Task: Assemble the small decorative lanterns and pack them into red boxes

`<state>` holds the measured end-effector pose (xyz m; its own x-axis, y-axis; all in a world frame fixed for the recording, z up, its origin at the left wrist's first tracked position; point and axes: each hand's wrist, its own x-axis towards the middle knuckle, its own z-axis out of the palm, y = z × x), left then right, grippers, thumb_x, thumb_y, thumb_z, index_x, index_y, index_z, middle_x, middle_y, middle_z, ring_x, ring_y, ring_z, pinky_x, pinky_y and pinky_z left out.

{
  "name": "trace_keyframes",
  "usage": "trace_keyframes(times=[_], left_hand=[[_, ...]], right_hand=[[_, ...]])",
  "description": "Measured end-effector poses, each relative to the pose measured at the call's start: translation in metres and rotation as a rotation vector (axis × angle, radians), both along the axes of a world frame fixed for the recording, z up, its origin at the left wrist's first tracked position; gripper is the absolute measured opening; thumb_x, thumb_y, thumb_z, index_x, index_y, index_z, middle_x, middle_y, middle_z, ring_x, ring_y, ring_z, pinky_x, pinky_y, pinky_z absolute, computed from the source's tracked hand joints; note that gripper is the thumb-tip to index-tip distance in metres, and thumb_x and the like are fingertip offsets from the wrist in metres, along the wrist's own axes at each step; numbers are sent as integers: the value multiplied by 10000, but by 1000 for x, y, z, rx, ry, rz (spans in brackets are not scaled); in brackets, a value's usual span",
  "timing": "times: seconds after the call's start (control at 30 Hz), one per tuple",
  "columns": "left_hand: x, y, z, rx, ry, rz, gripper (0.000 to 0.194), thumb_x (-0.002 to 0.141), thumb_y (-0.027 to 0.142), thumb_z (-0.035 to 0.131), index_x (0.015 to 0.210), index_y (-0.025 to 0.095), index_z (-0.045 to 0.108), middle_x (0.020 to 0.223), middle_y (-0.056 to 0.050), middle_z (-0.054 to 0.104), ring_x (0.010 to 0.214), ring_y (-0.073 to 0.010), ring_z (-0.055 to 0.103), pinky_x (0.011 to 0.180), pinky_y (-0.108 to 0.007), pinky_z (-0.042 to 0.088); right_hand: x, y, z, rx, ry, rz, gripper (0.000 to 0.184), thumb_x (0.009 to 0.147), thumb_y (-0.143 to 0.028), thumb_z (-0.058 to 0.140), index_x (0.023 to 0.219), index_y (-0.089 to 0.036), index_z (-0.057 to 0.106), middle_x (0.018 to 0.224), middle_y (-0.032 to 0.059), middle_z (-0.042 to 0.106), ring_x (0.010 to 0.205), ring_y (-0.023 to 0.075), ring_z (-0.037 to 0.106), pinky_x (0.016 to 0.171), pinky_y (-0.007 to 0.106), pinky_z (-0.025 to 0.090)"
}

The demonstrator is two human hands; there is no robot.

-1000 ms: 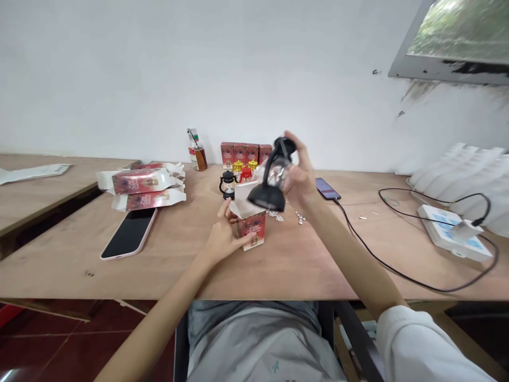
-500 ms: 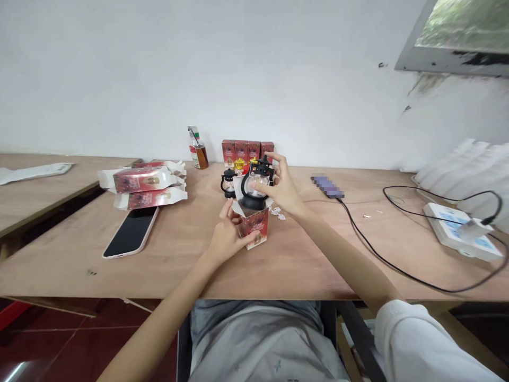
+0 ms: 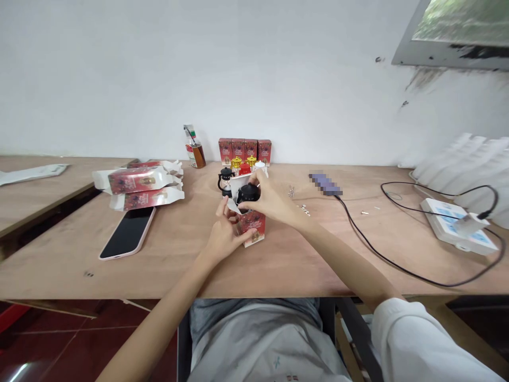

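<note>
Between the two hands, down in the mouth of a red printed cardboard box [image 3: 254,225], sits a black plastic lantern [image 3: 248,192], top showing, long axis roughly upright and in line with the box, lower part hidden inside. The right hand [image 3: 274,201] is nearer it, thumb and fingers pinching around its top; the left hand [image 3: 223,234] clasps the box on the desk [image 3: 302,254], fingers spread around its side. Just beyond the hands, a second black lantern [image 3: 226,183] stands upright; behind it, four closed red boxes [image 3: 244,151], contents out of sight.
</note>
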<state>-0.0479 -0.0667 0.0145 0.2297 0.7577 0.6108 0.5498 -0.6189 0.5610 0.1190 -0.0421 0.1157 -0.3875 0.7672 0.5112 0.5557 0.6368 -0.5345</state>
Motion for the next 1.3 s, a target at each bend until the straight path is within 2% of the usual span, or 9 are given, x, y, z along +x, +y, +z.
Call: trace_keyframes(times=[0.17,0.37,0.5,0.67,0.83,0.97,1.07,1.17,1.3], left_hand=[[-1,-1,3,-24,49,25,1043,760,464,656,1459,235,-82,1194,-144,551,896,-236,665,743,-412,555],[0,-6,14,-41,182,-6,882,787,456,623,1479,276,107,1215,-108,542,911,-231,645,761,-391,540],[1,-8,17,-32,164,-30,805,785,434,633,1458,284,218,1267,-108,503,938,-218,627,802,-383,535],[0,-9,17,-34,131,-57,747,783,400,642,1425,284,276,1248,-97,506,987,-218,604,837,-389,529],[-2,-7,15,-15,111,-90,679,766,406,663,1357,272,359,1212,-88,519,970,-207,602,813,-377,541],[-1,-8,15,-20,26,-192,644,748,373,691,1311,252,404,1204,-78,549,1003,-203,605,814,-342,550],[1,-10,17,-49,-12,-249,648,733,356,713,1299,253,413,1235,-74,551,1036,-206,601,816,-329,553],[2,-11,18,-80,-14,-267,639,734,354,714,1292,257,416,1250,-78,546,1061,-216,594,819,-337,556],[2,-12,19,-96,-24,-274,619,735,353,708,1276,250,427,1243,-86,549,1076,-232,589,836,-365,555]], right_hand=[[6,2,1,2,-192,68,251,750,-345,672,835,-190,493,766,0,581,698,159,531,619,268,356],[16,-1,13,55,-362,142,129,758,-209,617,873,-162,582,831,32,639,705,150,532,590,246,316],[22,-3,21,2,-415,247,57,768,-175,578,791,-151,623,732,16,635,633,131,518,566,240,312],[31,5,24,-36,-329,371,332,744,-7,376,820,-161,661,840,17,685,752,132,593,703,253,416],[41,14,25,144,-145,311,390,699,11,367,906,-192,628,958,26,640,956,171,585,868,333,450],[42,13,25,273,-67,239,394,780,-132,532,1158,-240,552,1257,76,480,1236,241,439,1005,429,403],[41,13,24,236,-109,260,680,731,-295,701,1340,-297,400,1384,77,366,1316,282,355,1030,468,395],[39,14,21,196,-157,313,817,692,-376,754,1391,-305,337,1397,78,377,1317,292,362,1047,486,382],[39,14,20,140,-213,382,699,745,-405,716,1361,-281,410,1359,66,484,1277,276,433,1060,477,368]])
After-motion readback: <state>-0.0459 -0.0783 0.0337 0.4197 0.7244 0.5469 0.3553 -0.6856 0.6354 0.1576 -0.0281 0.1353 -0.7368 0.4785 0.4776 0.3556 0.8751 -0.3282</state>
